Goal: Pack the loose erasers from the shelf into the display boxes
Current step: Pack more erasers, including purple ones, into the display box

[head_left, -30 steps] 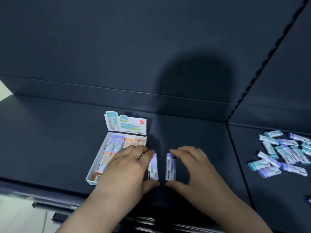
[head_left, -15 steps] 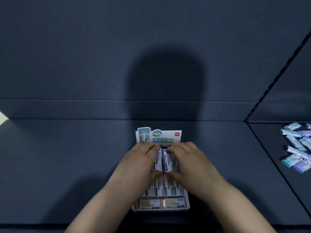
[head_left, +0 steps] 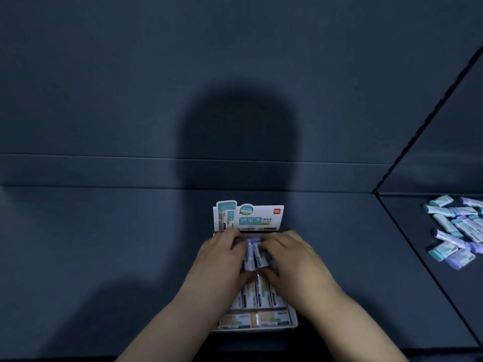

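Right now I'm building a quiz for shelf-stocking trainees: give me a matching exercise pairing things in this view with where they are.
Things:
1. white cardboard display box
2. pile of loose teal and purple erasers
3. two purple-capped erasers
4. orange-labelled erasers

Places:
A. front row of the box
B. shelf section at far right
C. between both hands
D. shelf centre, header card upright

Pairs: 1-D, 2-B, 3-C, 4-A

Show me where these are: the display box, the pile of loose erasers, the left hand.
display box (head_left: 257, 218): head view, on its upright printed flap.
pile of loose erasers (head_left: 456, 231): head view, middle of the heap.
left hand (head_left: 222, 259): head view, back of the hand.
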`<action>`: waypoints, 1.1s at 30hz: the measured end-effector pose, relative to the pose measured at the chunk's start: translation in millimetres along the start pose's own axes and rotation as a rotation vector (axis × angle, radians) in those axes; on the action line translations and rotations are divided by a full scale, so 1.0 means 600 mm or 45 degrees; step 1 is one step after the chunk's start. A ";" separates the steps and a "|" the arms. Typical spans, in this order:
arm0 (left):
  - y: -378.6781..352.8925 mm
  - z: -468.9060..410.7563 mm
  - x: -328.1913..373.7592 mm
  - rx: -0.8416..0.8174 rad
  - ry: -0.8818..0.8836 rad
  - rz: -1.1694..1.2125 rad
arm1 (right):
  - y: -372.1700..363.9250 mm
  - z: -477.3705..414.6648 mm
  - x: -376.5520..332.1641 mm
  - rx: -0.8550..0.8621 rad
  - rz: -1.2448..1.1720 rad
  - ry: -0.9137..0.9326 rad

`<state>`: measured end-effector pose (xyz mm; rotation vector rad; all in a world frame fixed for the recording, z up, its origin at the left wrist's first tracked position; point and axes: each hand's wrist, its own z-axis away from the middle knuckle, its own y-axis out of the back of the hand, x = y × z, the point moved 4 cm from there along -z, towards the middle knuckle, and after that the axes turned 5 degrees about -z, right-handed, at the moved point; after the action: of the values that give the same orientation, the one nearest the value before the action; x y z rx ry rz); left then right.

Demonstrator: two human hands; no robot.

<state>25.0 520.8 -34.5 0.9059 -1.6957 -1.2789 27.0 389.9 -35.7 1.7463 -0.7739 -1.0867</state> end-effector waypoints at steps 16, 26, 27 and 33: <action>-0.013 0.010 0.004 0.135 0.068 -0.161 | -0.011 0.010 -0.002 0.155 -0.104 0.007; -0.008 0.002 0.013 0.027 0.092 -0.204 | -0.012 0.016 0.000 0.171 -0.177 -0.009; -0.010 0.003 0.010 0.054 0.097 -0.195 | -0.013 0.016 0.001 0.173 -0.191 -0.018; -0.023 0.002 0.002 0.025 0.047 -0.201 | -0.008 0.016 -0.004 0.115 -0.183 -0.056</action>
<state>24.2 517.2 -47.7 1.0868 -1.6370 -1.3419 17.7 390.2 -41.3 1.8831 -0.7433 -1.2053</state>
